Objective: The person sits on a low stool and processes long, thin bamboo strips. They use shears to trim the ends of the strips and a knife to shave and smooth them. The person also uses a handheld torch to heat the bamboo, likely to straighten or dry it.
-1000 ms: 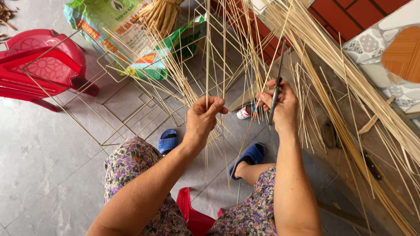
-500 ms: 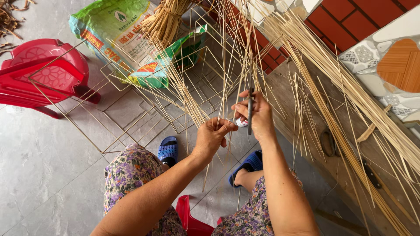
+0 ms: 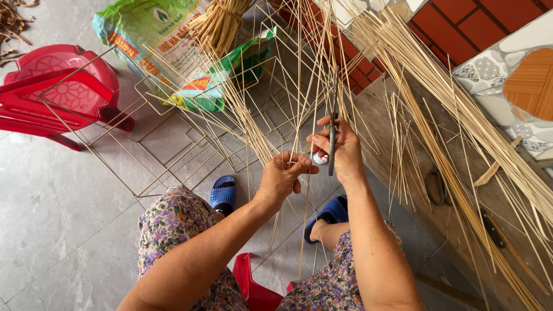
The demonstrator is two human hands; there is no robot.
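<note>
Weaving barely begun — left hand (image 3: 282, 178) pinching thin strips (image 3: 253, 124) above the knees, right hand (image 3: 340, 151) gripping a dark blade (image 3: 332, 141); wire frame (image 3: 167, 147) on floor bare, bundle (image 3: 222, 23) untouched.

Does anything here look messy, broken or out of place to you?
Nothing looks broken. The oddest thing is the red plastic chair, lying tipped on its side on the grey floor. Thin pale strips fan out loosely around both hands, and dry brown scraps lie scattered in the top left corner.
</note>
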